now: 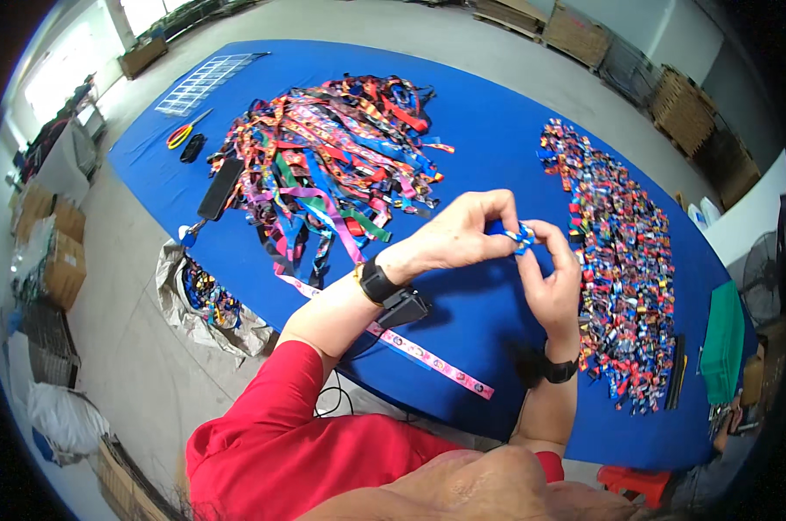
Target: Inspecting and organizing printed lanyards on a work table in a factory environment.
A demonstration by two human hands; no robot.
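Observation:
Above the middle of the blue-covered table, my left hand [462, 233] and my right hand [552, 276] meet around a small blue patterned ribbon [521, 237]. Both hands pinch it between thumb and fingers; part of it is hidden behind the fingertips. Below them a pink printed ribbon [440, 365] lies stretched across the cloth, passing under my left forearm. To the left spreads a tangled heap of colourful printed ribbons [323, 143]. On the right is a long bank of small bundled ribbon pieces [627, 269], close to my right hand.
A black phone [220, 188], yellow-handled scissors [179, 135] and a white wire rack [203, 82] lie at the table's left. An open sack [169, 282] of ribbon pieces stands beside the table. A green bin [723, 343] is at the right edge, a red stool [633, 482] below.

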